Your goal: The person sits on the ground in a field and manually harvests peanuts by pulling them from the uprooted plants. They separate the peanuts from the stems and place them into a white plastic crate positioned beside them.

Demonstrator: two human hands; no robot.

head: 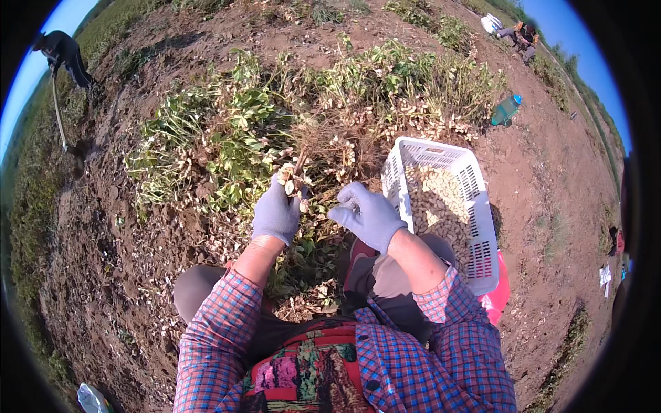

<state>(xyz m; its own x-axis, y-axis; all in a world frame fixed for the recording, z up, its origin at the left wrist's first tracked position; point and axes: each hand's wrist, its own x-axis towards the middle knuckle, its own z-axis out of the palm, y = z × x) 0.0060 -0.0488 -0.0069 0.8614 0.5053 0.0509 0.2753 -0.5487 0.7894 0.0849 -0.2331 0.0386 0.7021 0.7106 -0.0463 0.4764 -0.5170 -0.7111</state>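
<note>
My left hand, in a light purple knit glove, is closed around the base of an uprooted peanut plant, whose stems and roots point away from me. To its right my right hand, gloved alike, is raised with curled fingers, thumb and forefinger near each other; whether anything small sits between them cannot be told. A white slatted plastic crate stands tilted in view by my right knee, partly filled with unshelled peanuts. Pulled peanut plants with pods lie heaped on the soil beyond my hands.
A green bottle with a blue cap lies beyond the crate. Something pink lies against the crate's near side. A person with a long-handled hoe bends at far left; another person sits at far right beside a white sack.
</note>
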